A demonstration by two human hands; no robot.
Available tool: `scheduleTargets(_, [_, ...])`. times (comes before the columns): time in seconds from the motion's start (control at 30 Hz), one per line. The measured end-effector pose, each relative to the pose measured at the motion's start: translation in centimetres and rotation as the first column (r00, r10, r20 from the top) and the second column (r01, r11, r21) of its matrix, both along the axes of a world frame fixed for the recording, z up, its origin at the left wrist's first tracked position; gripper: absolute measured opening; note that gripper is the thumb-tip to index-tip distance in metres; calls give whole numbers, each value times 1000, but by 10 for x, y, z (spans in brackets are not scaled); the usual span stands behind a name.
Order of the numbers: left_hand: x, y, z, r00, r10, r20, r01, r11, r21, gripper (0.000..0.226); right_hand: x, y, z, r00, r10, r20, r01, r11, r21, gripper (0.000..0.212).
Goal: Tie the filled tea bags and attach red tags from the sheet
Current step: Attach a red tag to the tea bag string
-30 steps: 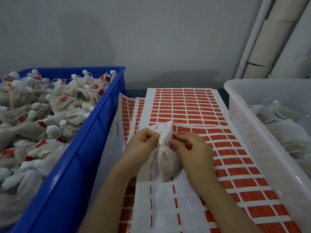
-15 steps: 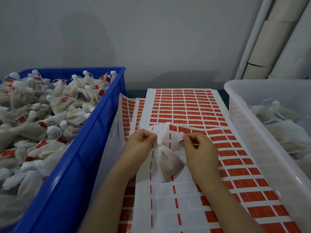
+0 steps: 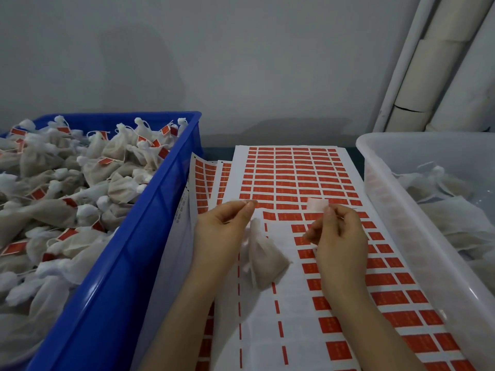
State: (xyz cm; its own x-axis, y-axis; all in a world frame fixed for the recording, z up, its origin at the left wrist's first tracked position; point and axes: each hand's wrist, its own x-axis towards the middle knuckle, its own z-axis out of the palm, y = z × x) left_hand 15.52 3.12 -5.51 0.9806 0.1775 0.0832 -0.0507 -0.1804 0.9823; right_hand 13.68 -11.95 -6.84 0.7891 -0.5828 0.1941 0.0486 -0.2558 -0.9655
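Note:
A filled, beige tea bag (image 3: pixel 263 259) lies on the sheet of red tags (image 3: pixel 294 174) between my hands, its neck gathered tight. My left hand (image 3: pixel 221 234) pinches a white tie end at the bag's upper left. My right hand (image 3: pixel 338 238) pinches the other white end, held up and away to the right of the bag. The near-left part of the sheet shows blank backing where tags are gone.
A blue crate (image 3: pixel 150 210) on the left is heaped with tied bags carrying red tags. A clear plastic bin (image 3: pixel 385 207) on the right holds untagged bags. More tag sheets (image 3: pixel 203 178) lie under the top one. White pipes (image 3: pixel 428 76) run up the back right.
My hands have drawn apart, left going left and right going right, each pulling a white end. The bag's open top has closed into a tight neck and the bag has dropped lower.

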Motion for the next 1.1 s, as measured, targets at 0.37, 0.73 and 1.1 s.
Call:
scheduleTargets(0.37, [-19,-20,23,984,-177,-21,147,871,-469,24,-23,4,31,972,136,193,-142,990,18,7])
scheduleTargets(0.73, [-26,-24,27,956,-293,1,249,812,-528,25,-35,5,47,892,310,328,-341,939,40,9])
scheduleTargets(1.1, [-30,-23,28,934,-358,5,298,771,-563,29,-35,9,45,869,427,249,-436,900,-24,37])
